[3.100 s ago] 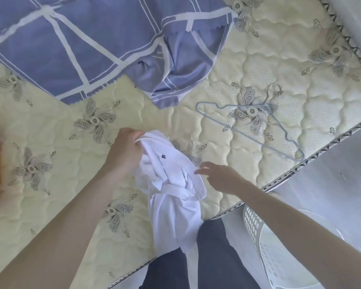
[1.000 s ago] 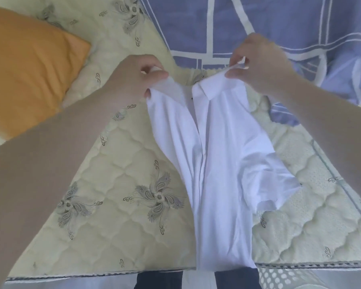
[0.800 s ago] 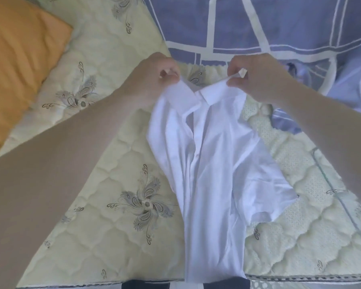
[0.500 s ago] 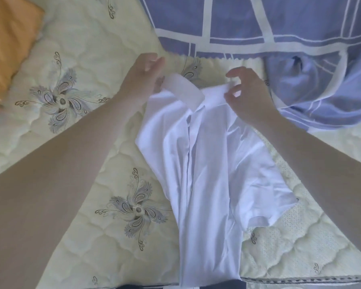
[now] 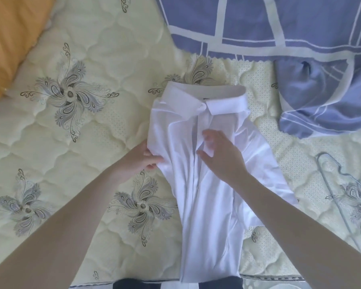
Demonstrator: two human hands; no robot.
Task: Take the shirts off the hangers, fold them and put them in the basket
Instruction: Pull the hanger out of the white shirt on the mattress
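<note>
White shirt (image 5: 208, 205) laid out on the mattress (image 5: 92, 155), both hands on it.
It lies front up, collar toward the far side and hem over the near edge. The left hand (image 5: 142, 161) pinches its bunched side. The right hand (image 5: 221, 159) rests on the placket, fingers loosely spread. A wire hanger (image 5: 332, 197) lies near the right edge.

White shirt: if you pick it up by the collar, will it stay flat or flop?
Probably flop: the white shirt wrinkles and bunches where the left hand pinches its edge. Likely light, since it drapes thin over the mattress. The collar looks a bit stiffer, holding its folded shape.
</note>
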